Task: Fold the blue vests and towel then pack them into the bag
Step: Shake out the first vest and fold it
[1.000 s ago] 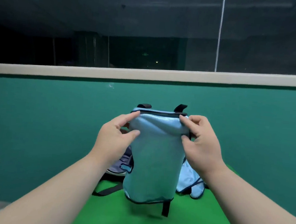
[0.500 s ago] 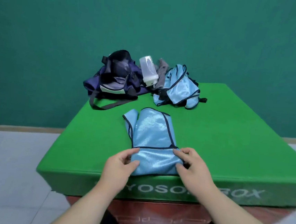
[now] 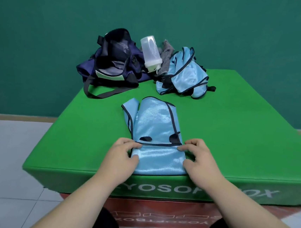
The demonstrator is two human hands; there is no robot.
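Blue vest (image 3: 155, 131) lies on green box (image 3: 239, 133) | left hand (image 3: 122, 155) pinches its near fold | right hand (image 3: 201, 160) pinches it too | bag (image 3: 112, 62) behind

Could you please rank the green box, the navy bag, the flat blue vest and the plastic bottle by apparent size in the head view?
1. green box, largest
2. navy bag and flat blue vest look alike; the vest is nearer the camera, so unranked
3. plastic bottle, smallest

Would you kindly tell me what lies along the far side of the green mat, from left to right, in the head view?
An open navy fabric duffel bag → translucent white plastic bottle → crumpled grey towel → heap of shiny light blue vests.
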